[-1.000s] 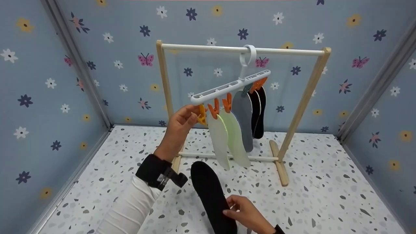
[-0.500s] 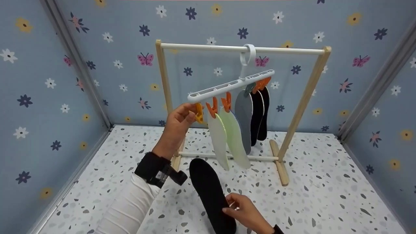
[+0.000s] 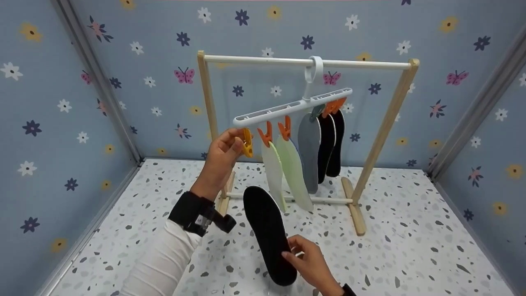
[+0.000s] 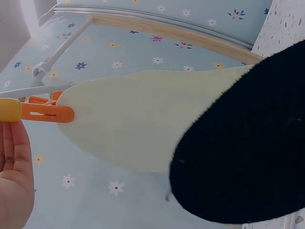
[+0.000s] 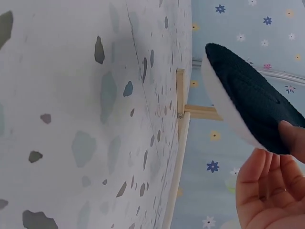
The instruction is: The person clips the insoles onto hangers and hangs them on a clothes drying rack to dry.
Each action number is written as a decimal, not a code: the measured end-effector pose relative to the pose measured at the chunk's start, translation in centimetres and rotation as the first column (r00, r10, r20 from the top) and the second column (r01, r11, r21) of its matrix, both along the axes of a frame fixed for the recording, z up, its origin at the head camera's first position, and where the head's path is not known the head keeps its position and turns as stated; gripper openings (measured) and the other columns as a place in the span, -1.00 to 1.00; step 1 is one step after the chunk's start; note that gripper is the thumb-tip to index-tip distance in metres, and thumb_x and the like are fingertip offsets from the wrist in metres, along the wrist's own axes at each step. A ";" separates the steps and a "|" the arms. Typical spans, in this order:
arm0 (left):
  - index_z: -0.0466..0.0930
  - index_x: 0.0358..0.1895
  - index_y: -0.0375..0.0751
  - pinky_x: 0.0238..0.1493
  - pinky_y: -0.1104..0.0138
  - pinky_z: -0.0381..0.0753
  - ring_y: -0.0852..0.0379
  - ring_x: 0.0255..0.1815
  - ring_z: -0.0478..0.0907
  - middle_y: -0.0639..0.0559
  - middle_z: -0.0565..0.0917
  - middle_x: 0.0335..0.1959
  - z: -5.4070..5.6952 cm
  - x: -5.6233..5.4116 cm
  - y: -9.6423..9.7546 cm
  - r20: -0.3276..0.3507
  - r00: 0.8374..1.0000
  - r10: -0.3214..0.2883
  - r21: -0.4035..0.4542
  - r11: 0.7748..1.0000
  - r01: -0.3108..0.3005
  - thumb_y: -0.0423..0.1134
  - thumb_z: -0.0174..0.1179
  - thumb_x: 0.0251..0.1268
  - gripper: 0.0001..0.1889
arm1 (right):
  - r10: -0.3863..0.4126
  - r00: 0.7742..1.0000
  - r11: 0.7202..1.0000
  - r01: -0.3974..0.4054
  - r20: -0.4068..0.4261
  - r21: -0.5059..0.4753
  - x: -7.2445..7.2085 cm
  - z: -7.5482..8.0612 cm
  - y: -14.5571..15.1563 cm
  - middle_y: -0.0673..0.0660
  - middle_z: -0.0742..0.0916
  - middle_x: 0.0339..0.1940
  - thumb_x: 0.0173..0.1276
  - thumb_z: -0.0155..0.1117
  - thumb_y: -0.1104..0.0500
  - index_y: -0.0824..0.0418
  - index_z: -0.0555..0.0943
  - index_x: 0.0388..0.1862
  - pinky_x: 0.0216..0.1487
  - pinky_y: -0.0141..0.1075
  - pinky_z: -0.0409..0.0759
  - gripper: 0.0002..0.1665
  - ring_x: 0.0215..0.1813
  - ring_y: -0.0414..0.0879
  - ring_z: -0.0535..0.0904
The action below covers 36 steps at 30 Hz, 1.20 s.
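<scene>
My left hand (image 3: 224,149) pinches a yellow clothespin (image 3: 247,143) just under the left end of a white clip hanger (image 3: 267,116). In my right hand (image 3: 309,260) a black insole (image 3: 267,234) is held by its lower edge, toe end up and tilted left; its white underside shows in the right wrist view. Beside the yellow clothespin, an orange clothespin (image 3: 266,133) grips a pale green insole (image 3: 272,172). A second orange clothespin (image 3: 284,128) holds another light green insole (image 3: 295,174). The left wrist view has the black insole (image 4: 243,148) overlapping the pale one.
Farther along the hanger hang a grey insole (image 3: 309,154) and two black insoles (image 3: 336,144), on clothespins. The hanger's hook (image 3: 316,70) loops over the white rail (image 3: 254,60) of a wooden rack (image 3: 384,131). A speckled tabletop (image 3: 411,246) lies below, with flowered walls around.
The black insole in my right hand has risen toward the hanger. My left hand has shifted slightly left and up with the yellow clothespin, and the hanger has turned a little.
</scene>
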<state>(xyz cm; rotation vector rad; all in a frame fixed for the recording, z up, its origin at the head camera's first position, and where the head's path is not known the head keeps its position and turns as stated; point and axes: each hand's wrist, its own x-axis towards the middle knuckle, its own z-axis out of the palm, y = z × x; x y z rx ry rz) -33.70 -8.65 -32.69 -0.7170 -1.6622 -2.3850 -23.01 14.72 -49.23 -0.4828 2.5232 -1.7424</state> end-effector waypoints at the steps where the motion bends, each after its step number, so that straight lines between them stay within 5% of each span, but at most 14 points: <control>1: 0.48 -0.02 -0.24 0.06 0.29 0.47 0.12 -0.12 0.45 0.00 0.54 -0.15 0.0 0.0 0.0 0.003 1.000 0.001 0.001 1.000 -0.001 0.20 0.27 -0.12 -0.33 | -0.012 1.000 1.000 0.012 -0.006 -0.010 0.0 0.1 -0.1 0.08 0.65 -0.31 0.23 0.34 0.23 0.25 0.58 -0.23 -0.37 -0.39 0.55 -0.83 -0.36 -0.26 0.52; 26: 0.46 -0.12 -0.28 -0.15 0.37 0.48 0.16 -0.24 0.45 0.01 0.53 -0.28 0.9 0.1 0.4 0.057 0.998 0.034 0.002 0.999 -0.034 0.17 0.30 -0.20 -0.35 | -0.196 0.962 0.981 0.194 -0.189 -0.031 -0.2 1.5 -1.8 0.03 0.67 -0.30 0.24 0.32 0.27 0.15 0.59 -0.16 -0.29 -0.33 0.55 -0.81 -0.29 -0.16 0.58; 36: 0.46 -0.11 -0.30 -0.11 0.35 0.48 0.15 -0.20 0.47 -0.03 0.55 -0.25 1.0 0.0 0.6 0.087 0.996 0.024 0.036 0.999 -0.027 0.17 0.33 -0.24 -0.32 | -0.280 0.913 0.960 0.258 -0.296 -0.112 -0.2 2.0 -2.5 -0.02 0.67 -0.36 0.22 0.36 0.21 0.12 0.61 -0.20 -0.31 -0.34 0.58 -0.83 -0.31 -0.21 0.59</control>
